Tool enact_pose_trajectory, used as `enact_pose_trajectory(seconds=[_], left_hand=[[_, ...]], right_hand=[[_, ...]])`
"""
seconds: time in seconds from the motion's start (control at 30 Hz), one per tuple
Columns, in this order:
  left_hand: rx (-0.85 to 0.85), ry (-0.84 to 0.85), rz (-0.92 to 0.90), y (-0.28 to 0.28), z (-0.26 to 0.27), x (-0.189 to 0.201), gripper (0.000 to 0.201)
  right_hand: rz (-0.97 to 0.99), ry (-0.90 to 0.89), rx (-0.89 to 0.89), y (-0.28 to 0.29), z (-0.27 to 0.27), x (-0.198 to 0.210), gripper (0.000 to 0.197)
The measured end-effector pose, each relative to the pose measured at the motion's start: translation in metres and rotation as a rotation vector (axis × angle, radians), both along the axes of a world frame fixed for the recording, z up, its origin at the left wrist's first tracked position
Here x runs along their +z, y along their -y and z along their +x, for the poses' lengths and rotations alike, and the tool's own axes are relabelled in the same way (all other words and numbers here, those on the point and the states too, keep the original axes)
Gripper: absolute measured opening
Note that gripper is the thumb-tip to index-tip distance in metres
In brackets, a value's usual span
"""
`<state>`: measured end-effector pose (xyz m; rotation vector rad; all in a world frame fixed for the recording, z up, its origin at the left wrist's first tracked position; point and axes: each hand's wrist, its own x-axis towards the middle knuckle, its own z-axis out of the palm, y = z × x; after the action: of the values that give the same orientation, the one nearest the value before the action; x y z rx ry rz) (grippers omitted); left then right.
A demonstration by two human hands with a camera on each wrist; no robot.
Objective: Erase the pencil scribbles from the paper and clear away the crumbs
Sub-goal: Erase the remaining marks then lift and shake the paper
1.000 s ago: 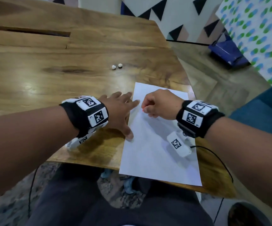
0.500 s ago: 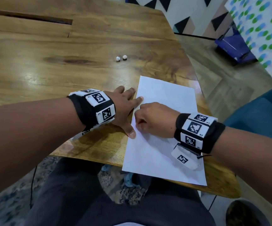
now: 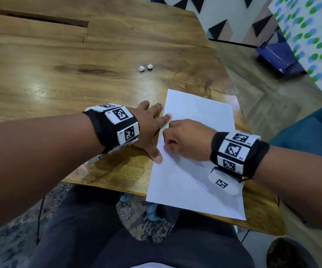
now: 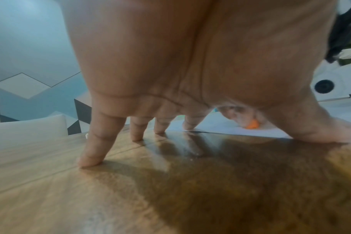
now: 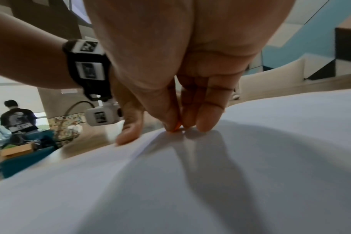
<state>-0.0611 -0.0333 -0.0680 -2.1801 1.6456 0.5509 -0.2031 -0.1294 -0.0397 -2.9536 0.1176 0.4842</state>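
Observation:
A white sheet of paper (image 3: 197, 171) lies near the table's front right corner, its lower edge hanging over the table edge. My left hand (image 3: 152, 128) is spread flat, with forefinger and thumb on the paper's left edge and the other fingers on the wood. My right hand (image 3: 185, 140) is curled and pinches a small orange eraser (image 5: 175, 127) against the paper close to the left thumb; the eraser (image 4: 252, 124) also shows in the left wrist view. The paper (image 5: 210, 182) has a crease near the fingers. No scribbles or crumbs are discernible.
Two small white pellets (image 3: 145, 67) lie on the wooden table (image 3: 59, 84) beyond the paper. A long slot (image 3: 36, 18) cuts the far tabletop. A blue box (image 3: 276, 55) sits on the floor at right. A person (image 5: 18, 117) stands far off.
My right hand has slid down and left along the paper, toward the left thumb. The left hand has stayed planted on the paper's left edge. The head view has shifted slightly.

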Motion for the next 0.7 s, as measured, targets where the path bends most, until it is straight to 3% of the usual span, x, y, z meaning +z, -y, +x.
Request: enact_pose_trajectory(seconds=[0.17, 0.4, 0.57, 0.7], left_hand=[[0.000, 0.009, -0.008, 0.000, -0.001, 0.002, 0.143], [-0.005, 0.015, 0.009, 0.000, -0.003, 0.003, 0.141], [0.005, 0.029, 0.035, 0.001, -0.006, 0.006, 0.137], [0.017, 0.021, 0.033, 0.001, -0.006, 0.006, 0.138]], right_hand=[[-0.051, 0.034, -0.140, 0.028, 0.018, 0.000, 0.011], [-0.045, 0.032, 0.034, 0.003, -0.001, -0.008, 0.017], [-0.069, 0.049, -0.117, 0.023, 0.017, -0.008, 0.007], [-0.093, 0.057, -0.064, 0.018, 0.011, -0.006, 0.009]])
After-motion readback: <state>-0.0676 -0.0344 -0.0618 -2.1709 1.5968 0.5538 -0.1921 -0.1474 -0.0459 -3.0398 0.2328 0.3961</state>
